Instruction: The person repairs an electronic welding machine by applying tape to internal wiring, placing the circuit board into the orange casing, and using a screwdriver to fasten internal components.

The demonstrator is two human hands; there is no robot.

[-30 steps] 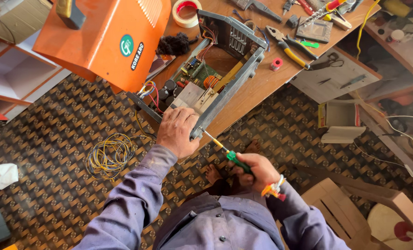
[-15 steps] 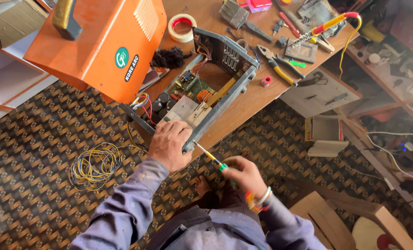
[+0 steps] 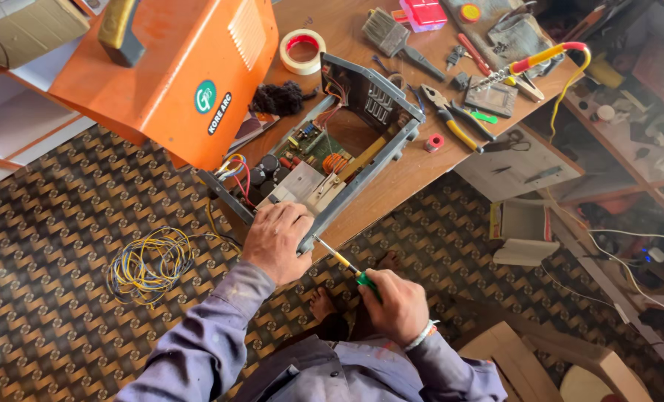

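An opened grey metal machine chassis (image 3: 362, 167) with circuit boards, coils and coloured wires lies on the wooden workbench (image 3: 414, 175). My left hand (image 3: 276, 240) grips the chassis at its near corner. My right hand (image 3: 397, 304) is closed on a green-handled screwdriver (image 3: 345, 262), whose tip touches the chassis edge beside my left hand. The orange cover (image 3: 176, 71) stands to the left of the chassis.
A tape roll (image 3: 302, 50), brush (image 3: 395, 37), pliers (image 3: 451, 115), soldering iron (image 3: 540, 63) and small parts lie on the bench. A coil of yellow wire (image 3: 149, 262) lies on the patterned floor. Shelves with clutter stand at right, cardboard boxes at bottom right.
The view has shifted, so the bench sits further left and lower. My hands have kept their hold on the chassis and screwdriver, with the tip staying at the near edge.
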